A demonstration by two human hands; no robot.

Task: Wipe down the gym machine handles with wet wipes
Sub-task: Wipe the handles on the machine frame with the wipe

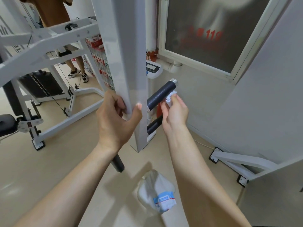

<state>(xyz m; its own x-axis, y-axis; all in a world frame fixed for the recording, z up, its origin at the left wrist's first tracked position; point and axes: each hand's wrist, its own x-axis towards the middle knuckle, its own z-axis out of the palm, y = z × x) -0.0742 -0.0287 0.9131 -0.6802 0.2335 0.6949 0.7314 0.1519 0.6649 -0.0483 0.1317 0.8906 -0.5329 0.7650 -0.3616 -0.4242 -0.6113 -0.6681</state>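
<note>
The crumpled white wet wipe [170,98] is pinched in the right hand [174,112] fingers against the near side of the black textured handle [161,94], whose long axis runs far-right, while the left hand [114,118] is clamped on the grey upright post [124,63].

Textured black handle [159,94], glossy metal cap [174,81]

Bright, even indoor light, soft floor shadows, wide-angle bending and blur toward edges.
</note>
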